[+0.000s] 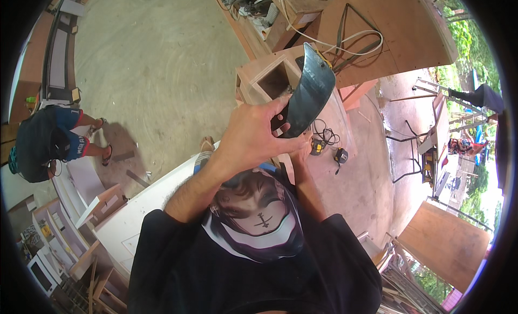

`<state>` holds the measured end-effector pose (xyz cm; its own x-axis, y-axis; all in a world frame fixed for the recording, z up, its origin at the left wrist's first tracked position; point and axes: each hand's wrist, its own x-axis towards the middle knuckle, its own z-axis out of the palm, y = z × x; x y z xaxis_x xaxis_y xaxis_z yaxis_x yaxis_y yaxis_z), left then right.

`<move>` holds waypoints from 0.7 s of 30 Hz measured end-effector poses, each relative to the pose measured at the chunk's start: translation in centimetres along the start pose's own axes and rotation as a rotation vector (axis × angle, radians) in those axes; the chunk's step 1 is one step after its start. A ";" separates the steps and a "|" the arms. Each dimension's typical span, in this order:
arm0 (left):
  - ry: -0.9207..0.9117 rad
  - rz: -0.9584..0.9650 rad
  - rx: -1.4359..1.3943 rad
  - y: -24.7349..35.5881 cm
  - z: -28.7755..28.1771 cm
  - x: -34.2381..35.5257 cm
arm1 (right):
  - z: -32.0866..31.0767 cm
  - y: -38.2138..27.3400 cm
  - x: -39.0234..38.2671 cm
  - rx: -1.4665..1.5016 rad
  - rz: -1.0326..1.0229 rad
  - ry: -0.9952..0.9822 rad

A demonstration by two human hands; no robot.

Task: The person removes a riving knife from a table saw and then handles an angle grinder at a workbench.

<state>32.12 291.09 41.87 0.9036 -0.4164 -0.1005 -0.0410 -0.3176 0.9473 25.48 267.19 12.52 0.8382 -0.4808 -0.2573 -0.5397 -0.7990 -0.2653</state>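
Note:
Raised before my chest is a dark, glossy curved piece (pixel 312 90), shaped like a bent shield with a pointed upper end. My left hand (pixel 253 127) is closed on its left side, fingers and thumb curled round the edge. At the piece's lower end is my right hand (pixel 300 145), close against the left thumb. Most of the right fingers are hidden behind the piece and the left hand, but the hand appears to grip it. Just beyond the piece stands a wooden box (pixel 253 71) with an open square compartment.
Yellow-and-black tools (pixel 318 146) with a black cord lie right of my hands. A white cable (pixel 372 50) loops over a large wooden panel (pixel 410 22). At left, a person (pixel 48 144) bends over long panels. A white board (pixel 135 227) lies beside me; a stepladder (pixel 458 103) stands far right.

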 end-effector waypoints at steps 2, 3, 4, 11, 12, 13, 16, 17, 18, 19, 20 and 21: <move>-0.015 -0.015 0.001 0.1 0.0 0.1 | -0.3 0.0 0.1 0.001 0.008 -0.016; -0.018 -0.016 0.009 0.2 0.0 0.1 | -0.3 -0.2 0.2 0.001 0.005 -0.016; -0.020 -0.015 0.017 0.2 0.0 0.1 | -0.3 0.0 0.1 0.002 0.004 -0.017; -0.008 -0.012 0.026 0.0 0.1 0.0 | 0.1 0.7 -0.2 0.029 -0.005 -0.010; -0.004 -0.015 0.019 -0.1 0.2 -0.1 | 0.2 0.6 -0.1 0.036 -0.006 -0.005; 0.000 -0.018 0.013 -0.2 0.4 -0.3 | 0.1 0.7 -0.3 0.048 -0.009 0.004; -0.024 -0.021 0.039 -1.7 0.5 0.2 | 0.1 0.3 0.9 0.086 -0.014 0.064; -0.022 0.003 0.060 -2.2 0.3 0.7 | 0.0 0.1 2.0 0.103 -0.024 0.094; -0.020 0.029 0.080 -2.4 0.2 0.6 | -0.1 0.3 2.2 0.114 -0.015 0.122; 0.023 -0.002 0.044 -2.5 -0.3 0.4 | 0.1 -0.6 2.6 0.134 -0.029 0.133; -0.009 -0.025 -0.021 -3.1 -0.1 1.0 | 0.1 0.2 2.8 0.154 0.008 0.169; -0.074 -0.097 -0.134 -4.6 0.4 1.8 | 0.2 0.9 2.8 0.179 0.045 0.183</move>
<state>33.76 291.44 37.23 0.8666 -0.4520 -0.2112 0.1068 -0.2453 0.9635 27.34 265.20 11.35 0.8043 -0.5849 -0.1047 -0.5685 -0.7064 -0.4217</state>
